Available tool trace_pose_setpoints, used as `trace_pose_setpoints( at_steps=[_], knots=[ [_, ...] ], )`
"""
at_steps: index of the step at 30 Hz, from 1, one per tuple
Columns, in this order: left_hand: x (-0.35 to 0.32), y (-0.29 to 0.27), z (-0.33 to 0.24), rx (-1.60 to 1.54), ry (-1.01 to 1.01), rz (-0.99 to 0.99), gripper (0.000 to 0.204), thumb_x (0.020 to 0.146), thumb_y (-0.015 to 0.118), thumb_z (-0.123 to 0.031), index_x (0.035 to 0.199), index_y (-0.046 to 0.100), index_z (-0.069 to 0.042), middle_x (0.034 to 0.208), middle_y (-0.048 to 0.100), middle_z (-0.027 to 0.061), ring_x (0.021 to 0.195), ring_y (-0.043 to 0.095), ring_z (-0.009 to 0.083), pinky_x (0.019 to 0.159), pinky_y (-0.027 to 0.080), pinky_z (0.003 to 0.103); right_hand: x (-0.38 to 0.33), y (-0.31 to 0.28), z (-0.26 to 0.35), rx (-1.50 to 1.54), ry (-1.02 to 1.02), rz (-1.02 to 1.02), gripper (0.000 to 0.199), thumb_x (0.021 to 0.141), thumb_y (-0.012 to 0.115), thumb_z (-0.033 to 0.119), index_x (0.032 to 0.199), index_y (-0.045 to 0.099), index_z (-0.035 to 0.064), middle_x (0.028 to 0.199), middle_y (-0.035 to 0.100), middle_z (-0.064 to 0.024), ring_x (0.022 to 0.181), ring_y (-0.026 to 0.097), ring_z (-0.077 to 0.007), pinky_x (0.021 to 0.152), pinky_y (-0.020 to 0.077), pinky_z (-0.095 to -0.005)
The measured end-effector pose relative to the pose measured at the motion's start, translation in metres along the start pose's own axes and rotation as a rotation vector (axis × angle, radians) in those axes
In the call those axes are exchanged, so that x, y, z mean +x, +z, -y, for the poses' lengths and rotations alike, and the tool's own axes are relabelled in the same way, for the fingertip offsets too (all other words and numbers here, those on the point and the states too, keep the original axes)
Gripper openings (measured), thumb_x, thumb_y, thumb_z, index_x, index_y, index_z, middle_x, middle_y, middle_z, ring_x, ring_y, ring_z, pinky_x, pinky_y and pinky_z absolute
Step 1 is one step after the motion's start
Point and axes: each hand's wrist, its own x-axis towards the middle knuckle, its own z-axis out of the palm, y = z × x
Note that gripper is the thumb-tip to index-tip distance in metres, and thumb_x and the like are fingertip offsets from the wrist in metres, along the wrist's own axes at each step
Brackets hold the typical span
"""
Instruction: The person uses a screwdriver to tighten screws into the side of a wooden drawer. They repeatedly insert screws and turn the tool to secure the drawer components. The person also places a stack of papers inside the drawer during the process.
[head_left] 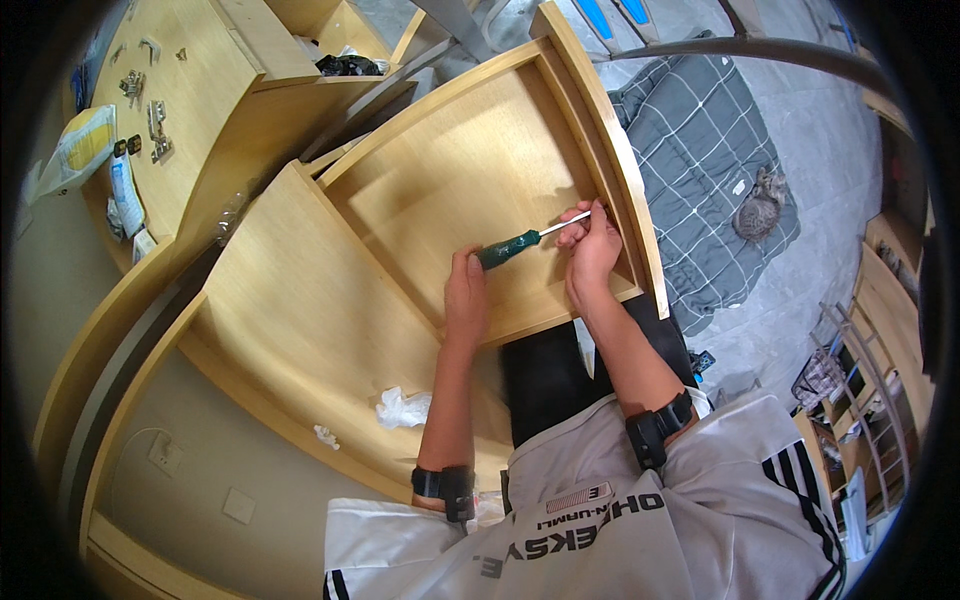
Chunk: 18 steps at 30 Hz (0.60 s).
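A screwdriver [510, 249] with a dark green handle and a bare metal shaft slants across a wooden drawer [352, 165]. My left hand [467, 298] is closed round the end of its handle. The fingers of my right hand [593, 250] are curled about the shaft near the tip, close to the inner face of the drawer's front panel [600, 130]. The tip and whatever it touches are hidden by those fingers. The drawer is tilted in front of me, its open side facing up, with its near corner by my dark-clothed legs.
Metal hinges [157, 130] and small fittings lie on a wooden surface at the upper left, beside plastic packets [125, 195]. Crumpled tissue [403, 408] rests on the wooden panel left of me. A cat [757, 215] lies on a dark checked blanket [690, 130] at the right.
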Motion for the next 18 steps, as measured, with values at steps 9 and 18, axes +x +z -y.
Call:
trace_pose_setpoints(
  at_steps=[9, 18],
  knots=[
    [-0.002, -0.002, -0.009, -0.016, -0.126, 0.008, 0.032, 0.103, 0.039, -0.027, 0.108, 0.054, 0.001, 0.071, 0.055, 0.0082, 0.060, 0.053, 0.0235, 0.060, 0.044, 0.039, 0.001, 0.001, 0.000, 0.005, 0.023, -0.010, 0.026, 0.101, 0.047, 0.024, 0.095, 0.054, -0.0006, 0.073, 0.063, -0.0156, 0.043, 0.053, -0.0145, 0.041, 0.0447, -0.0264],
    [-0.007, 0.002, -0.006, 0.103, 0.132, -0.020, 0.031, 0.103, 0.038, -0.024, 0.107, 0.057, 0.000, 0.087, 0.056, 0.0109, 0.063, 0.053, 0.0209, 0.059, 0.044, 0.037, 0.000, 0.002, 0.000, -0.038, 0.003, -0.015, 0.025, 0.101, 0.048, 0.023, 0.095, 0.056, -0.0006, 0.072, 0.063, -0.0142, 0.042, 0.052, -0.0135, 0.041, 0.0434, -0.0262]
  ],
)
